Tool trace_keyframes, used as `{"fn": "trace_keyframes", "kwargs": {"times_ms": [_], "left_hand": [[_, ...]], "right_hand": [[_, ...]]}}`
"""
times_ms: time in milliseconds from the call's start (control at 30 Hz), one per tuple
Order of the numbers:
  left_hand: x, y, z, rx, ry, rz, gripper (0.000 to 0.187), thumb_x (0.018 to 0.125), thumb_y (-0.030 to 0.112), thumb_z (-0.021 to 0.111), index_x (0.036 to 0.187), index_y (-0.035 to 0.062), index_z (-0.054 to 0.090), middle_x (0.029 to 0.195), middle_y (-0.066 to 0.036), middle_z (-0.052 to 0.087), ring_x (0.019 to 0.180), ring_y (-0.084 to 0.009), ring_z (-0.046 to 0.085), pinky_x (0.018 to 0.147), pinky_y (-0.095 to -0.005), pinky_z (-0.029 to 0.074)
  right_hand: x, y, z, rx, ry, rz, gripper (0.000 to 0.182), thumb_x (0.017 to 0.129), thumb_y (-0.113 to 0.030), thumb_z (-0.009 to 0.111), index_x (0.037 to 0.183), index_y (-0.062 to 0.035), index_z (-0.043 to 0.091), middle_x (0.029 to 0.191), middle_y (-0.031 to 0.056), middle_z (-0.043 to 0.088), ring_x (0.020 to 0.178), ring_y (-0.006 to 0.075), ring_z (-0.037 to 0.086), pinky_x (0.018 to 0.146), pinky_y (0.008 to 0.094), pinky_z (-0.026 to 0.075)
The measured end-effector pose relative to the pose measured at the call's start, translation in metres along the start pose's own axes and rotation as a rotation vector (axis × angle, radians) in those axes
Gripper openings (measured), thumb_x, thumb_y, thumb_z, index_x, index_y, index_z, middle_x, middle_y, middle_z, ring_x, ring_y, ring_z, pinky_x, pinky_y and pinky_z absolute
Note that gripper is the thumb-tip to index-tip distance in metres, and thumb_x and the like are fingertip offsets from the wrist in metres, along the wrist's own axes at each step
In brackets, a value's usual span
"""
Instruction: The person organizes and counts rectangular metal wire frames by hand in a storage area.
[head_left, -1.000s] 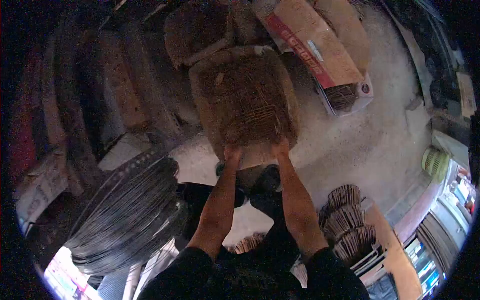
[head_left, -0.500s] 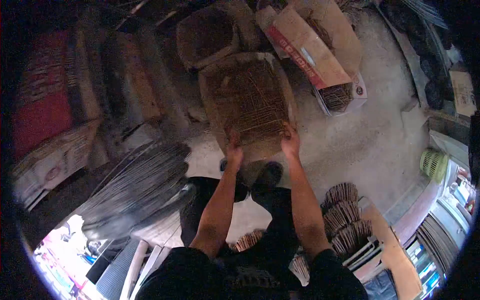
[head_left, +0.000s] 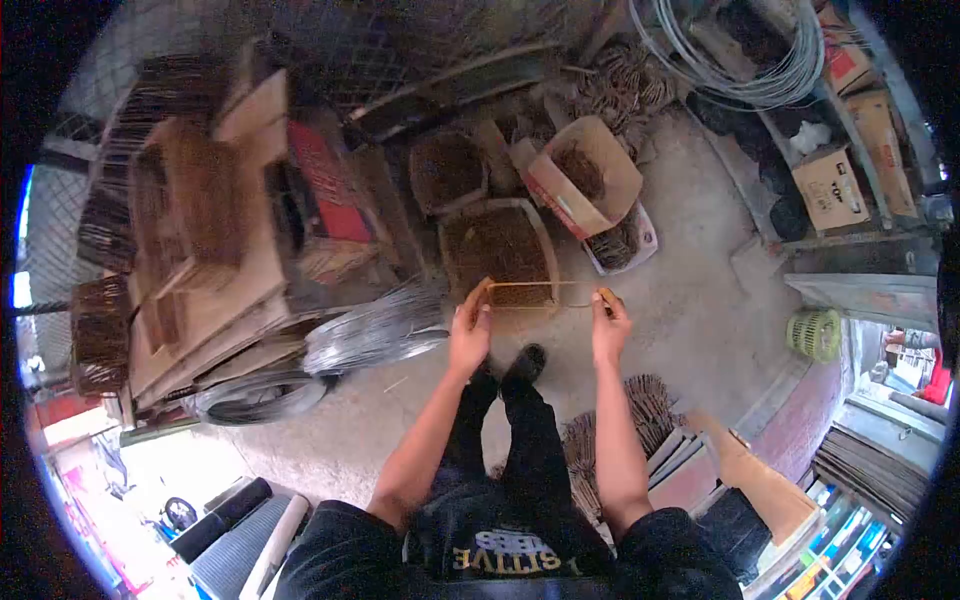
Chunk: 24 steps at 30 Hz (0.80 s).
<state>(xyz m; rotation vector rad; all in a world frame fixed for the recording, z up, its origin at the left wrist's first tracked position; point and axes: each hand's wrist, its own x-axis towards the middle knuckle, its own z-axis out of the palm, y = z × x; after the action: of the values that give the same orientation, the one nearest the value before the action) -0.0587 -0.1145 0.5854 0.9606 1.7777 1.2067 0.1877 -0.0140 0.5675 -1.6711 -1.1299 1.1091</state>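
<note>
A thin, yellowish rectangular wire loop [head_left: 540, 284] is stretched level between my hands. At its left end, the fingers of my left hand [head_left: 470, 332] are closed on it. My right hand [head_left: 611, 328] pinches the other end between thumb and fingers. Below and beyond the loop is an open cardboard box [head_left: 548, 245] filled with brown, rusty-looking wire pieces; the loop overlaps its near edge in this view. Both my forearms reach forward over the concrete floor, and my feet stand just short of the box.
Behind that box sits another filled box [head_left: 415, 190]. To its right, a tilted carton [head_left: 625, 185] rests on a white box [head_left: 648, 245]. Coils of silvery wire [head_left: 375, 330] lie left, beside stacked cardboard [head_left: 255, 250]. Bundles of brown pieces [head_left: 645, 410] stand near my right arm. A green basket [head_left: 815, 334] is farther right.
My hands were low at the box's near edge; now they are raised with the wire loop held between them. The camera view has shifted, showing more of the left and back.
</note>
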Motion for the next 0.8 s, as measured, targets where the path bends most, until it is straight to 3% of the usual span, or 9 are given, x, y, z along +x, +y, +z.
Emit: {"fn": "trace_keyframes", "kwargs": {"times_ms": [133, 200, 233, 367, 400, 500, 567, 667, 800], "left_hand": [[-0.024, 0.106, -0.046, 0.123, -0.015, 0.096, 0.046, 0.105, 0.020, 0.058, 0.152, 0.0162, 0.056, 0.136, -0.016, 0.066, 0.121, -0.0324, 0.060, 0.109, -0.0400, 0.044], [-0.042, 0.140, -0.062, 0.215, 0.042, 0.150, 0.050, 0.103, 0.012, 0.059, 0.153, 0.0169, 0.055, 0.148, -0.012, 0.061, 0.131, -0.0307, 0.057, 0.117, -0.0420, 0.036], [-0.052, 0.148, -0.070, 0.216, 0.080, 0.157, 0.050, 0.103, 0.012, 0.059, 0.153, 0.0169, 0.055, 0.148, -0.012, 0.061, 0.131, -0.0307, 0.057, 0.117, -0.0420, 0.036], [-0.089, 0.169, -0.105, 0.419, 0.233, 0.135, 0.054, 0.101, 0.012, 0.059, 0.153, 0.0254, 0.055, 0.134, -0.011, 0.066, 0.121, -0.0317, 0.059, 0.109, -0.0488, 0.038], [-0.097, 0.178, -0.115, 0.427, 0.246, 0.110, 0.053, 0.102, 0.014, 0.058, 0.153, 0.0294, 0.055, 0.131, -0.010, 0.066, 0.120, -0.0307, 0.059, 0.106, -0.0533, 0.037], [-0.116, 0.192, -0.146, 0.402, 0.284, 0.071, 0.055, 0.101, 0.012, 0.059, 0.153, 0.0303, 0.056, 0.126, -0.007, 0.067, 0.116, -0.0285, 0.061, 0.102, -0.0529, 0.039], [-0.125, 0.197, -0.164, 0.402, 0.366, 0.132, 0.052, 0.099, 0.010, 0.062, 0.148, 0.0270, 0.060, 0.118, -0.006, 0.070, 0.108, -0.0264, 0.064, 0.101, -0.0507, 0.041], [-0.133, 0.193, -0.193, 0.318, 0.472, 0.173, 0.033, 0.095, 0.004, 0.068, 0.127, 0.0077, 0.074, 0.107, -0.012, 0.076, 0.103, -0.0259, 0.071, 0.093, -0.0366, 0.052], [-0.145, 0.196, -0.231, 0.192, 0.537, 0.187, 0.030, 0.094, 0.006, 0.071, 0.124, 0.0053, 0.075, 0.106, -0.009, 0.076, 0.098, -0.0203, 0.069, 0.091, -0.0345, 0.052]], "right_hand": [[-0.021, -0.083, -0.019, 0.051, -0.061, -0.108, 0.022, 0.099, -0.021, 0.075, 0.114, -0.0044, 0.079, 0.107, 0.0010, 0.075, 0.083, 0.0078, 0.059, 0.077, 0.0262, 0.048], [-0.035, -0.118, -0.023, 0.091, -0.116, -0.070, 0.024, 0.099, -0.021, 0.076, 0.114, -0.0036, 0.078, 0.108, 0.0012, 0.075, 0.088, 0.0088, 0.061, 0.080, 0.0266, 0.048], [-0.044, -0.131, -0.023, 0.121, -0.154, -0.009, 0.025, 0.098, -0.021, 0.076, 0.115, -0.0027, 0.078, 0.109, 0.0015, 0.076, 0.092, 0.0097, 0.062, 0.083, 0.0269, 0.049], [-0.064, -0.136, -0.003, 0.239, -0.281, -0.153, 0.029, 0.098, -0.021, 0.077, 0.119, 0.0003, 0.077, 0.114, 0.0037, 0.076, 0.104, 0.0121, 0.065, 0.094, 0.0287, 0.049], [-0.073, -0.141, 0.003, 0.258, -0.310, -0.103, 0.031, 0.098, -0.021, 0.077, 0.120, 0.0014, 0.076, 0.116, 0.0053, 0.076, 0.108, 0.0130, 0.065, 0.098, 0.0299, 0.049], [-0.096, -0.157, 0.023, 0.238, -0.385, -0.050, 0.036, 0.098, -0.022, 0.078, 0.124, 0.0021, 0.075, 0.122, 0.0095, 0.076, 0.114, 0.0152, 0.066, 0.104, 0.0322, 0.047], [-0.110, -0.165, 0.034, 0.246, -0.429, -0.011, 0.038, 0.098, -0.023, 0.078, 0.126, 0.0016, 0.074, 0.123, 0.0099, 0.075, 0.114, 0.0161, 0.066, 0.104, 0.0327, 0.048], [-0.126, -0.183, 0.049, 0.262, -0.482, 0.035, 0.040, 0.098, -0.024, 0.078, 0.128, 0.0018, 0.073, 0.120, 0.0096, 0.076, 0.111, 0.0165, 0.067, 0.101, 0.0322, 0.049], [-0.155, -0.215, 0.073, 0.292, -0.524, 0.060, 0.035, 0.099, -0.021, 0.077, 0.126, 0.0006, 0.074, 0.117, 0.0077, 0.076, 0.106, 0.0138, 0.068, 0.096, 0.0299, 0.050]]}}
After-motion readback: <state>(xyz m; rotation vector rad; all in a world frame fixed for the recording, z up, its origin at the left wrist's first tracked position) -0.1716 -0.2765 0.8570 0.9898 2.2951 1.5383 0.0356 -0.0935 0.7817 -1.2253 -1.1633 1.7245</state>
